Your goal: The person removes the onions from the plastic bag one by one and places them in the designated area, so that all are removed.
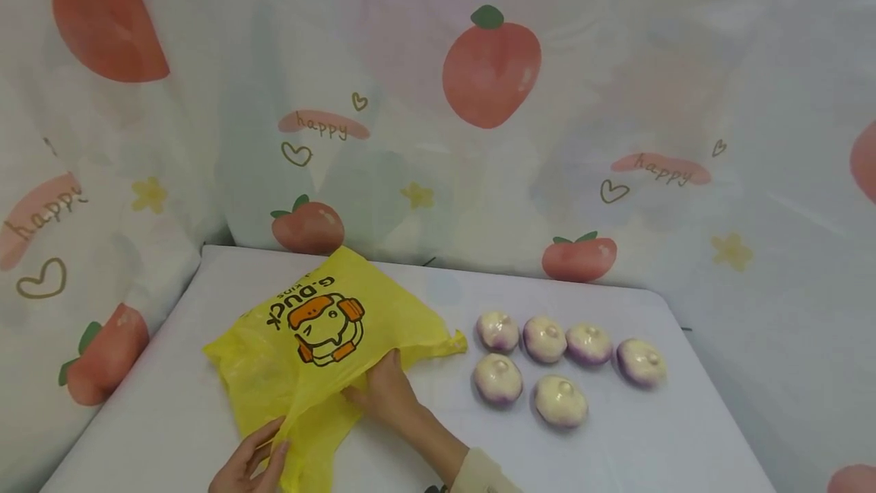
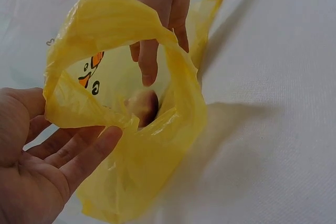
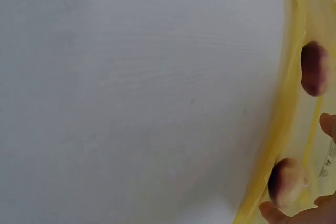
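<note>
A yellow plastic bag (image 1: 404, 310) with a duck print lies at the left of the white table. My left hand (image 1: 249, 462) grips the rim of its mouth and holds it apart. In the left wrist view my right hand (image 2: 163, 6) reaches into the mouth with fingers extended, its fingertips just above a turnip-like vegetable (image 2: 144, 104), pale with a purple base. Two such vegetables show inside the bag in the right wrist view: an upper one (image 3: 315, 69) and a lower one (image 3: 286, 183) beside my right fingertips (image 3: 270, 212).
Several more of these round white-and-purple vegetables (image 1: 561, 402) stand on the table to the right of the bag. A printed curtain (image 1: 493, 196) with fruit pictures hangs behind and along both sides of the table (image 1: 616, 447).
</note>
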Demonstrator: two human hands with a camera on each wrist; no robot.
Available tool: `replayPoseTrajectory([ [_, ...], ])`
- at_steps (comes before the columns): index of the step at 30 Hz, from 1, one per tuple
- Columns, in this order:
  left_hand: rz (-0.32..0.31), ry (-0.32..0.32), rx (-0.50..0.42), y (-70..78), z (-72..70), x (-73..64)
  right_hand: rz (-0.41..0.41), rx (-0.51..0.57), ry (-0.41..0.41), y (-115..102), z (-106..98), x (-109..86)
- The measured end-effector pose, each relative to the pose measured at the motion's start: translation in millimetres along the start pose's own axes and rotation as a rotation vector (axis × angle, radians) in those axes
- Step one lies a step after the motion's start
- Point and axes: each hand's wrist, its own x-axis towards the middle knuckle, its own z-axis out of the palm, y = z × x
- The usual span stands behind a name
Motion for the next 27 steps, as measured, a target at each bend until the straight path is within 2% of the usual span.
replayPoseTrajectory([
  [3, -0.007, -0.008, -0.014, -0.6, 0.3, 0.2, 0.028, 0.061, 0.03, 2.3, 2.0, 4.3],
  [7, -0.004, 0.014, -0.014, -2.5, -0.6, -0.7, 0.037, 0.128, 0.032, 5.2, 5.1, 8.5],
  [12, -0.022, 0.024, -0.043, -5.1, -2.2, -0.8, -0.004, 0.162, 0.02, 6.1, 8.5, 12.0],
  [17, -0.03, 0.023, -0.053, -4.5, -2.0, -1.1, -0.084, 0.182, 0.029, 6.4, 10.7, 16.0],
  [22, -0.049, 0.031, -0.041, -6.5, -1.9, -1.3, -0.179, 0.28, 0.045, 6.7, 12.8, 23.3],
  [24, -0.051, 0.035, -0.025, -8.2, -1.7, -1.1, -0.192, 0.317, 0.042, 7.3, 13.7, 26.0],
  [27, -0.05, 0.043, -0.011, -10.8, -1.0, -0.5, -0.173, 0.307, 0.031, 7.9, 15.1, 28.0],
])
